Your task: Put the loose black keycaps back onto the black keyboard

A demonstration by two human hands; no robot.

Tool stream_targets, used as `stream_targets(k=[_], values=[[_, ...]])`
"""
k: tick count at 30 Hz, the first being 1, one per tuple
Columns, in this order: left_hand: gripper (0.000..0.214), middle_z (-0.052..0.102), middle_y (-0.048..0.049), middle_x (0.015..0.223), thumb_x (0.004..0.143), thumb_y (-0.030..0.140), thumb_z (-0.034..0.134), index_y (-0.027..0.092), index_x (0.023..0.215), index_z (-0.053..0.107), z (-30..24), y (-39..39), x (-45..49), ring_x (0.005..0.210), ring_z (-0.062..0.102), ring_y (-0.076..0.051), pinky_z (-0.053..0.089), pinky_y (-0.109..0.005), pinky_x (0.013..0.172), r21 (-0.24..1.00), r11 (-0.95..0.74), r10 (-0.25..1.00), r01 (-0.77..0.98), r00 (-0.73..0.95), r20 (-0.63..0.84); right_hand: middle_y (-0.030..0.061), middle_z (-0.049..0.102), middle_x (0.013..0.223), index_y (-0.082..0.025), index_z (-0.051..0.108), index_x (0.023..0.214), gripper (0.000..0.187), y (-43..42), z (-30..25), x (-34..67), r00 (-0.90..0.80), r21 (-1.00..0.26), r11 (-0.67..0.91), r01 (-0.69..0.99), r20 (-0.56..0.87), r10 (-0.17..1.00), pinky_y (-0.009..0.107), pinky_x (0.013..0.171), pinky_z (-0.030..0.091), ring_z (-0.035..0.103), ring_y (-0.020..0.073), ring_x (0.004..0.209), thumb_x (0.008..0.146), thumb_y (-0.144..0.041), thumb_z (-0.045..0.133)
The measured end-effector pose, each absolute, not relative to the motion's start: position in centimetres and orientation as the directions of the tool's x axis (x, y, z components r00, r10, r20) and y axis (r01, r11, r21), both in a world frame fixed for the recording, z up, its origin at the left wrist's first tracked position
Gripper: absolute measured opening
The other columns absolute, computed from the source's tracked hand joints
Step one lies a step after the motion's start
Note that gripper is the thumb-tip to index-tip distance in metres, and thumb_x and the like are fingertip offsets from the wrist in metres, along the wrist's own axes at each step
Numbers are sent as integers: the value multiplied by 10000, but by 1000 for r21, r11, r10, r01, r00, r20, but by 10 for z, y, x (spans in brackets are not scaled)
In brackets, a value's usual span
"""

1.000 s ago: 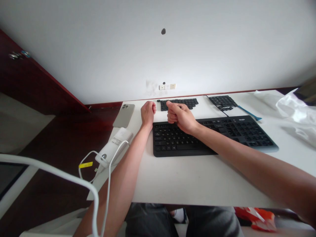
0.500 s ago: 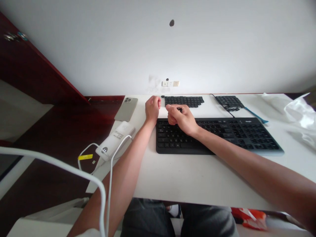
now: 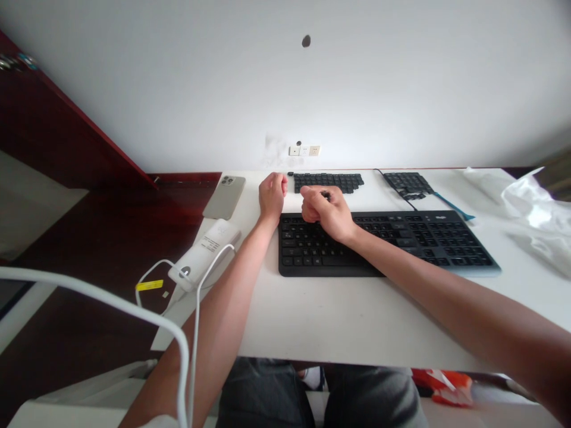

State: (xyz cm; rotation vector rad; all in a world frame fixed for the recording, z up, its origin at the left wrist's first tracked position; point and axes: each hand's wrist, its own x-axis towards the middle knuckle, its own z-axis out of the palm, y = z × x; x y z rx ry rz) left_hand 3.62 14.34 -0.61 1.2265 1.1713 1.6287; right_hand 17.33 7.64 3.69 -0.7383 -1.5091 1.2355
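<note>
My right hand (image 3: 327, 213) is closed in a fist above the left part of a black keyboard (image 3: 348, 261). A small black piece (image 3: 326, 195) shows between its curled fingers; it may be a keycap, but most of it is hidden. Just left of the keyboard's far corner, my left hand (image 3: 272, 195) rests with its fingers curled shut, and I cannot see what is inside them. Beyond my hands, black keycaps (image 3: 330, 180) lie in rows on the white table (image 3: 321, 315). A second group of black keycaps (image 3: 405, 182) lies farther right.
A phone (image 3: 224, 199) and a white power bank (image 3: 207, 246) with a white cable (image 3: 173, 327) lie along the table's left side. At the right are a teal brush-like tool (image 3: 452, 206) and clear plastic wrapping (image 3: 530, 202). A black cord (image 3: 395, 189) runs behind the keyboard.
The whole view has shifted slightly, so things appear a little farther left. Both hands keep their closed shape and nearly the same place over the table.
</note>
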Motion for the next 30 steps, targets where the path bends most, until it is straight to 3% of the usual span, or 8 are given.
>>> stream_targets(k=[3, 6, 13, 30], values=[[281, 435, 34, 514, 895, 188, 498, 198, 616, 527, -5, 144, 37, 495, 378, -109, 314, -257, 517, 961, -272, 938, -49, -237, 253, -62, 340, 516, -224, 369, 586, 557, 79, 40, 173, -292, -949, 209, -236, 274, 916, 266, 462, 300, 291, 78, 460, 912, -552, 678], [284, 437, 36, 520, 901, 185, 510, 197, 619, 532, -4, 143, 38, 494, 378, -106, 316, -256, 522, 966, -252, 943, -66, -242, 229, -65, 337, 511, -226, 365, 587, 565, 80, 38, 173, -312, -958, 176, -226, 243, 919, 265, 457, 295, 286, 77, 457, 895, -567, 693], [312, 447, 28, 537, 921, 165, 509, 198, 611, 530, -3, 139, 37, 535, 419, -121, 352, -262, 569, 958, -282, 935, -60, -242, 260, -30, 409, 515, -214, 404, 553, 589, 74, 34, 174, -389, -948, 319, -20, 301, 870, 281, 502, 326, 352, 102, 504, 944, -609, 598], [307, 455, 26, 541, 928, 188, 504, 200, 623, 531, -6, 142, 36, 535, 418, -124, 354, -270, 568, 957, -289, 932, -25, -236, 275, -40, 381, 514, -215, 409, 564, 557, 75, 38, 175, -390, -956, 274, -105, 293, 873, 280, 487, 299, 340, 97, 489, 945, -556, 630]])
